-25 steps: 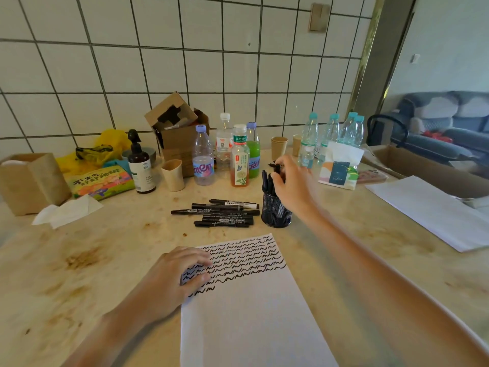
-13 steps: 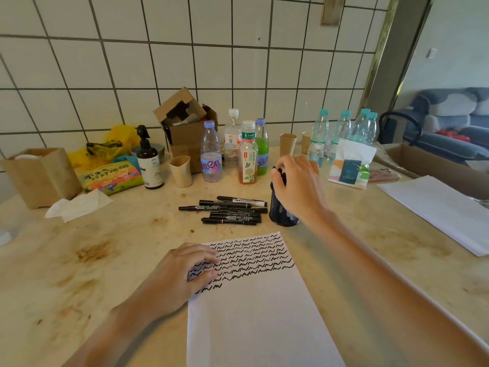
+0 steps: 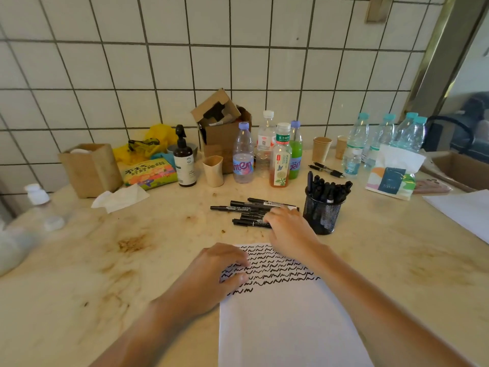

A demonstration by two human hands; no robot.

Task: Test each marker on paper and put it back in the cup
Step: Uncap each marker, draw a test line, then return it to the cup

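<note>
Head view, right hand (image 3: 289, 229) moved from cup (image 3: 322, 213) to markers (image 3: 248, 209)

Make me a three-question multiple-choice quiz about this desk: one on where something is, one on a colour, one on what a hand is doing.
1. Where is the mesh cup?
A. right of the loose markers
B. on the paper
C. behind the bottles

2. What colour are the squiggles on the paper?
A. red
B. black
C. green

3. What is the left hand doing?
A. lifting a bottle
B. writing
C. resting on the paper

Key: 1 A, it stands beside the pile's right end. 2 B, all rows are black. 3 C, its fingers lie on the sheet's corner.
</note>
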